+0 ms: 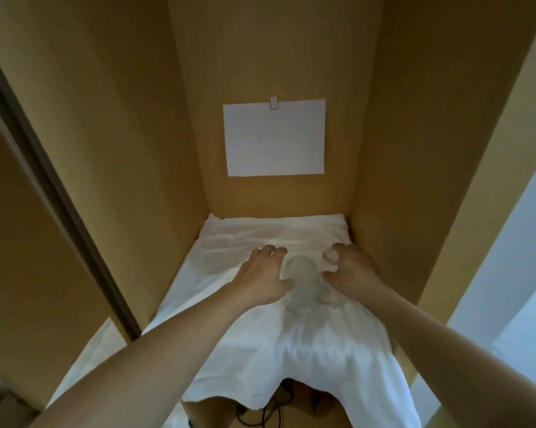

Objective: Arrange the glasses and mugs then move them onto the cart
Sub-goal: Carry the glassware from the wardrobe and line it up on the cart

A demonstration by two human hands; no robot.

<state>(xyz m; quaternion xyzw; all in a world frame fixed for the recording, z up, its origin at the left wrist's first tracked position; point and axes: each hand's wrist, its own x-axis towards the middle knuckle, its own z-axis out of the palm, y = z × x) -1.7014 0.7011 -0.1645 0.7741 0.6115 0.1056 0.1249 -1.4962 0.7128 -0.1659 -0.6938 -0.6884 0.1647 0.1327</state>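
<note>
Two bare forearms reaching forward from the bottom corners, meeting over a white cloth point(294, 350) spread on a surface inside a tall brown cardboard-coloured enclosure. Far left: a dark vertical frame edge point(59, 193) beside the left cardboard wall point(121, 125). Left hand point(262, 274) palm down over the cloth, fingers spread and curved, fingertips and thumb at the left side of a clear glass point(300, 284); contact with the glass cannot be told for sure through the blur. Clear glass upright at the centre of the cloth, between both hands, rim towards the camera, hard to make out against the white. Second small clear glass point(330, 255) just right of it and farther back, its rim showing under the right hand's fingertips. Right hand point(351, 271) arched over that spot, fingers curled down around the small glass, thumb pointing towards the central glass; firm grip or mere touch not plain. Another faint glassy shape low beside the right wrist, too blurred to name. Back wall: a blank white sheet of paper point(275, 138) hung from a small clip point(273, 102). Right cardboard wall point(415, 134), then a pale bright area at the far right. Dark cables point(269, 409) on the floor below the cloth's front edge.
</note>
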